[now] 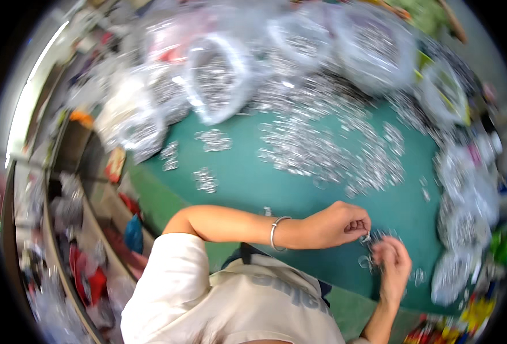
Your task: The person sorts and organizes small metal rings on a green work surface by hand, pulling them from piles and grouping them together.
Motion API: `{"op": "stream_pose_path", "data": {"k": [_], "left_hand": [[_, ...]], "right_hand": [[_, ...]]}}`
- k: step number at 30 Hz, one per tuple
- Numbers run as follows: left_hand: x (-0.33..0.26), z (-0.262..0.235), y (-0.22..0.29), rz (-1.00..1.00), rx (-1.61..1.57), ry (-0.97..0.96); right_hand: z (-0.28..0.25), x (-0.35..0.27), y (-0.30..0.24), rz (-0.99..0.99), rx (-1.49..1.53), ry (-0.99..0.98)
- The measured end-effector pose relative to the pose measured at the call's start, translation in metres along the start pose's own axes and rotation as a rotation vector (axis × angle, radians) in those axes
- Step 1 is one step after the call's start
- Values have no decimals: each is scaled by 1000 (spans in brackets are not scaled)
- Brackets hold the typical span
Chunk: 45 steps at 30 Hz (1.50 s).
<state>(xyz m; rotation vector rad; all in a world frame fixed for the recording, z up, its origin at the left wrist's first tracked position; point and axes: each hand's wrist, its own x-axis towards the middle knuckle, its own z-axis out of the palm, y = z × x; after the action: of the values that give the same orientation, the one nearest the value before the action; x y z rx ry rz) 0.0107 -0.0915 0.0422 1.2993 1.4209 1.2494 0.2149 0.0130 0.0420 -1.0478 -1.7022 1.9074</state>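
My left hand point(335, 225), with a silver bangle point(274, 234) on its wrist, is closed in a pinch on a small shiny metal piece point(368, 236). To its right, my right hand point(393, 262) is curled, its fingers close to that piece and slightly blurred. What lies between the right fingertips is too small to make out. A metal ring point(364, 262) shows just beside them, low over the green tabletop point(236, 178). Further small metal pieces lie partly hidden behind the right hand.
A wide heap of small silver metal pieces point(316, 143) spreads over the far table. Small piles point(213, 139) lie at the left. Plastic bags full of metal pieces point(214, 77) line the back, and more bags point(464, 229) line the right edge. Shelves point(101, 218) stand at the left.
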Motion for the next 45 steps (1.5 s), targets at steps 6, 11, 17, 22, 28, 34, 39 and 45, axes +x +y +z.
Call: {"op": "stream_pose_path", "data": {"k": [6, 11, 17, 22, 28, 34, 39, 45], "left_hand": [[-126, -101, -6, -221, 452, 737], [-206, -154, -39, -506, 654, 1081], [-222, -165, -77, -343, 922, 942], [-203, -140, -45, -240, 896, 1022], [-100, -57, -7, -113, 698, 444], [-48, 19, -11, 24, 678, 33], [-37, 23, -16, -37, 684, 46], [-30, -5, -13, -44, 812, 166]], "right_hand": [[-27, -6, 31, -102, -226, 35], [-16, -8, 28, -69, -260, 14], [-31, -16, 15, -86, -432, 72], [-55, -33, 4, -150, -727, 411], [-57, -29, 0, -205, -874, 299], [-50, -19, -1, -334, -899, 140], [-68, -18, 14, -255, -826, 249], [-59, -15, 12, -304, -880, 138]]}}
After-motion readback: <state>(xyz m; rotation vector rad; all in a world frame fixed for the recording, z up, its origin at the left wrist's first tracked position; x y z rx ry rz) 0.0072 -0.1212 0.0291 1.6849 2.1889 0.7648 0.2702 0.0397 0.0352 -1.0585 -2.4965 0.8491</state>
